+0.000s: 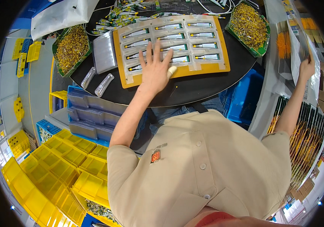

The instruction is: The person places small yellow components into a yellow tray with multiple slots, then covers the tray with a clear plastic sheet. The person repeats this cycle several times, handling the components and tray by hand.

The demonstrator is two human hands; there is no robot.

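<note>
My left hand (155,72) lies with fingers spread on a clear plastic blister sheet (186,42) set on a yellow board (211,67). Small white and green tubes with yellow tips (203,34) fill its pockets in three columns, and my fingers hide part of some. A pale cover sits on my left thumb. Far out to the right, my right hand (307,69) is closed on the edge of a clear plastic sheet (295,56) that hangs upright and reflects light. My right fingertips are small in the view.
Green trays of yellow-headed pieces stand left (71,51) and right (248,28) on the black table (169,96). Beside the board are a stack of clear plastic (103,53) and two silvery pieces (103,85). Loose tubes (120,19) lie behind. Yellow bins (52,155) stand lower left.
</note>
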